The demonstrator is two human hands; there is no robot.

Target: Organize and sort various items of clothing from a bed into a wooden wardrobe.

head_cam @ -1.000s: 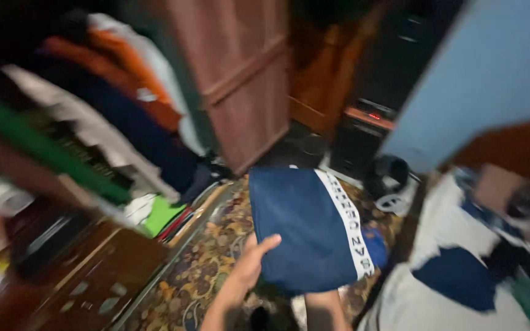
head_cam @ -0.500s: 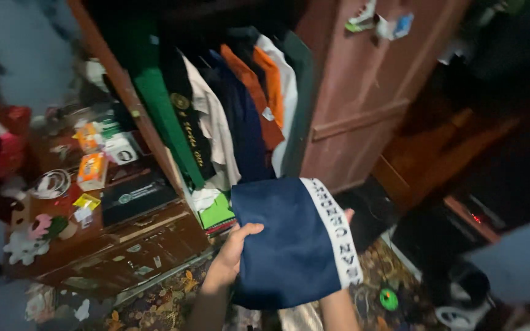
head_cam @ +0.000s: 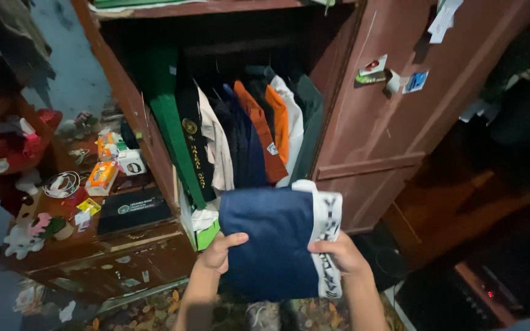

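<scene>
A folded navy garment (head_cam: 274, 242) with a white lettered band down one side is held up in front of the open wardrobe (head_cam: 363, 129), just below the row of hanging clothes. The left hand (head_cam: 219, 251) grips its left edge, thumb lying over the front of the cloth, and the right hand (head_cam: 338, 254) is closed over the white band at the right edge, so both hands are full with the one piece. The folding looks finished, for the garment sits as a neat flat rectangle; it is not yet resting on any shelf or pile, so putting it down appears to be what is left. Behind it hang a green garment (head_cam: 170, 116), a black sash with gold lettering (head_cam: 192, 138), a cream shirt, dark blue clothes and an orange top (head_cam: 259, 129). The wardrobe door (head_cam: 412, 110) stands open to the right, with stickers near its top. To the left, a cluttered dark wooden dresser (head_cam: 124, 257) carries small boxes, a coil of cable and a black flat box. A patterned rug shows at the bottom edge.
</scene>
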